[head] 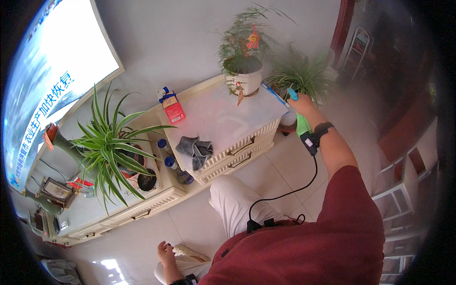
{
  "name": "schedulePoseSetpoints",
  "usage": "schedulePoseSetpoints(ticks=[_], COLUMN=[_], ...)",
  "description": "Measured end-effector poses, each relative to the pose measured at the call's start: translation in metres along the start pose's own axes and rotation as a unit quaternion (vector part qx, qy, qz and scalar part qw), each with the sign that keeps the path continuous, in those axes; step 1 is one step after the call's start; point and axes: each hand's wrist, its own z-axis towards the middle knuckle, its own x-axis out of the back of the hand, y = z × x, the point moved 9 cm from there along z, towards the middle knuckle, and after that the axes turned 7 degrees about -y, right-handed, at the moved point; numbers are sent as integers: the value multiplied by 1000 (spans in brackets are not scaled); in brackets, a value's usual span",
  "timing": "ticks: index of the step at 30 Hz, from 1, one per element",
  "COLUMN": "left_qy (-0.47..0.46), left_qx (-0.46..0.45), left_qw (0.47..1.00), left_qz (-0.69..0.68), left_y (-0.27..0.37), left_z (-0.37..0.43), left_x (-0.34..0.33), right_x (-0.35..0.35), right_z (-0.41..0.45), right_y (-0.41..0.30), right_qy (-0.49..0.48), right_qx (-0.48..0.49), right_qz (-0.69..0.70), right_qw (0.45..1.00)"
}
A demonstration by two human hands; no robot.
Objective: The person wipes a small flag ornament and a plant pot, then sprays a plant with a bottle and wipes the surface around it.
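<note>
My right hand (302, 104) is closed around the neck of a green spray bottle (302, 124) with a blue trigger head, beside a spider plant (302, 76) in a pot near the cabinet's right end. A haze hangs about that plant. My left hand (166, 252) is low in the view, over the floor, with fingers partly curled and nothing visible in it. A white pot (245, 82) with a feathery plant and a red-and-gold ornament stands on the cabinet (221, 117). A crumpled grey cloth (195, 151) lies near the cabinet's front edge.
A red box (174, 110) stands at the cabinet's back. Another spider plant (110, 149), blue-capped bottles (170, 162) and a tall green vase (69, 144) are left, below a lit television (67, 53). A black cable (285, 194) runs from my right wrist to my waist. White-framed furniture (395, 199) stands right.
</note>
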Motion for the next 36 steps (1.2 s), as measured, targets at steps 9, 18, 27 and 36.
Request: schedulePoseSetpoints(ticks=[9, 18, 27, 36], left_qy=[6, -5, -2, -6], left_qx=[-10, -13, -19, -18], left_qw=[1000, 1000, 1000, 1000], left_qz=[-2, 12, -4, 7], left_y=[-5, 4, -2, 3], left_z=[1, 2, 2, 0], left_x=[2, -4, -1, -3], right_x=[48, 105, 92, 87], right_z=[2, 27, -24, 19], right_y=[51, 129, 95, 150], right_qy=[108, 260, 172, 94], right_qx=[-55, 1, -77, -163], right_qz=[185, 12, 216, 197], right_qw=[975, 966, 958, 962])
